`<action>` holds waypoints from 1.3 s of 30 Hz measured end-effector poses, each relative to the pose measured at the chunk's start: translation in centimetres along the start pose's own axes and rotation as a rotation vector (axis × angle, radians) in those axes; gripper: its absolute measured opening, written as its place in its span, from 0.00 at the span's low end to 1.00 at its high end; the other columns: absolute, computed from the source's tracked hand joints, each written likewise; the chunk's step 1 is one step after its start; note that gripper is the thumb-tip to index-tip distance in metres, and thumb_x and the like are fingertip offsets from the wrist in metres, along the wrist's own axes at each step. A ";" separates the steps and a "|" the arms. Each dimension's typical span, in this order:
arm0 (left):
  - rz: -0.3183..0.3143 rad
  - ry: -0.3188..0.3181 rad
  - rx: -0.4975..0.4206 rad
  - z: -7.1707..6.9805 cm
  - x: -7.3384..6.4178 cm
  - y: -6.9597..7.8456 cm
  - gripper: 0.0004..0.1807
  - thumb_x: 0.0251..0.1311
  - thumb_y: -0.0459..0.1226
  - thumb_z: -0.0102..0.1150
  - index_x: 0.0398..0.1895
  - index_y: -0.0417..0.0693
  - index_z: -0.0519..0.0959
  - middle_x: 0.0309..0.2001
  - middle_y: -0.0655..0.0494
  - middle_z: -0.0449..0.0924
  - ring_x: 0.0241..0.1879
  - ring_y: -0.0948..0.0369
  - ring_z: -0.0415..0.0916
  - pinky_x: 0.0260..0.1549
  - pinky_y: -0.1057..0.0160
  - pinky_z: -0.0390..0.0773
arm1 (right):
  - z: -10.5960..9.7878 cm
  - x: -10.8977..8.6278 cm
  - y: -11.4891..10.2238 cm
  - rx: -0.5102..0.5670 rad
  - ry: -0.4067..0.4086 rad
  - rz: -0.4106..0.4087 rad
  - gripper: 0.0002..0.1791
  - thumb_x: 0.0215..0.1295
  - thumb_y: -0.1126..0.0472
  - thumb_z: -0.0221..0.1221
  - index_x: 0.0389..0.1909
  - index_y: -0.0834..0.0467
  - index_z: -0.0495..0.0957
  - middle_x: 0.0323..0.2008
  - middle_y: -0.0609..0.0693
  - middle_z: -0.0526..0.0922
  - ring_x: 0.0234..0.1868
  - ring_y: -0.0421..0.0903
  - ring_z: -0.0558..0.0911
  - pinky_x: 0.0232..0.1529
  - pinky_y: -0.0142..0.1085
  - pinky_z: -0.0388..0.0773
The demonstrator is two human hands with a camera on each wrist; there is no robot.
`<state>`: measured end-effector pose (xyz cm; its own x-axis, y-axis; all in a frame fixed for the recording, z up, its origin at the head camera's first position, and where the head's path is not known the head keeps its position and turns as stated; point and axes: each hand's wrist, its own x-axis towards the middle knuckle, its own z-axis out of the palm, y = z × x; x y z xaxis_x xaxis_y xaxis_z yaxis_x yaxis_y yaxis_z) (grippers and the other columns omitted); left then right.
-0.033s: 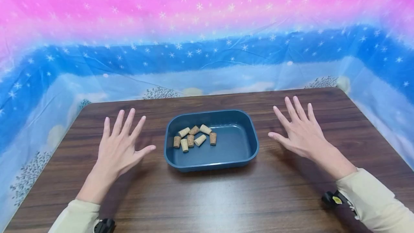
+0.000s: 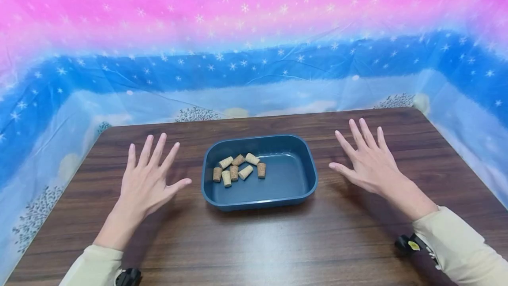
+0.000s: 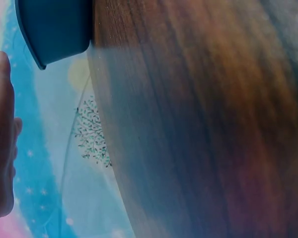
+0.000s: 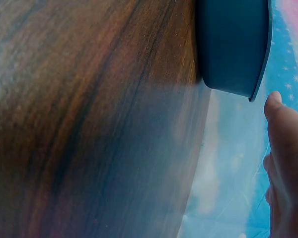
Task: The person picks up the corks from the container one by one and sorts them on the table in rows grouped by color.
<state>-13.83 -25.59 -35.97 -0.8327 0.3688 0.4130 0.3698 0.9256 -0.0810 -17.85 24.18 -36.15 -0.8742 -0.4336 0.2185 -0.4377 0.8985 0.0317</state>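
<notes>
A dark blue rectangular tub (image 2: 278, 201) stands on the table in the middle of the head view. Several cork stoppers (image 2: 245, 172) lie in its left part, some pale, others darker brown. To the tub's left my left hand (image 2: 144, 184) is held palm down with fingers spread and holds nothing. My right hand (image 2: 371, 167) does the same on the other side, its thumb pointing towards the tub. Both hands are apart from the tub, raised above the wood. Each wrist view catches the tub's outer wall (image 3: 57, 29) and part of the hand at the edge.
The brown wood-grain table (image 2: 254, 246) has rounded far corners. Behind and beside it hangs a pink and blue snowflake cloth (image 2: 254, 61). Dark wrist devices (image 2: 406, 244) sit at both pale sleeves (image 2: 456, 242).
</notes>
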 end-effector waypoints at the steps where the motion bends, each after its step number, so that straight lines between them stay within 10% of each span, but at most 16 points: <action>1: 0.003 0.002 0.001 0.0 0.0 0.0 0.57 0.55 0.77 0.19 0.70 0.44 0.65 0.72 0.37 0.54 0.72 0.41 0.44 0.67 0.40 0.32 | 0.0 0.0 0.0 -0.002 -0.002 -0.005 0.45 0.65 0.31 0.47 0.73 0.59 0.58 0.73 0.68 0.45 0.74 0.59 0.36 0.67 0.63 0.34; 20: 0.023 -0.003 -0.001 -0.2 0.4 -0.1 0.53 0.59 0.74 0.21 0.69 0.43 0.66 0.71 0.37 0.55 0.71 0.40 0.46 0.67 0.38 0.35 | -0.3 0.8 0.1 -0.046 -0.003 -0.058 0.43 0.66 0.33 0.49 0.72 0.59 0.59 0.73 0.68 0.48 0.73 0.63 0.44 0.66 0.64 0.39; 31: -0.255 -0.204 -0.396 -1.5 0.0 2.4 0.37 0.71 0.52 0.46 0.74 0.38 0.54 0.73 0.34 0.45 0.70 0.35 0.45 0.61 0.32 0.51 | -1.0 0.9 -1.0 0.124 -0.047 0.019 0.38 0.72 0.41 0.47 0.73 0.61 0.56 0.73 0.68 0.47 0.73 0.62 0.43 0.67 0.62 0.42; 39: -0.379 -0.220 -0.737 -1.9 0.5 3.9 0.33 0.70 0.44 0.52 0.73 0.39 0.57 0.70 0.35 0.57 0.65 0.39 0.60 0.57 0.38 0.65 | -1.9 1.5 -2.7 0.329 -0.104 0.046 0.39 0.73 0.41 0.47 0.74 0.62 0.52 0.74 0.66 0.46 0.74 0.60 0.42 0.68 0.60 0.46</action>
<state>-12.00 -21.94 -34.42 -0.9870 0.1249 0.1015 0.1607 0.7262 0.6685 -17.62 21.25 -34.02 -0.9040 -0.4127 0.1115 -0.4267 0.8547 -0.2956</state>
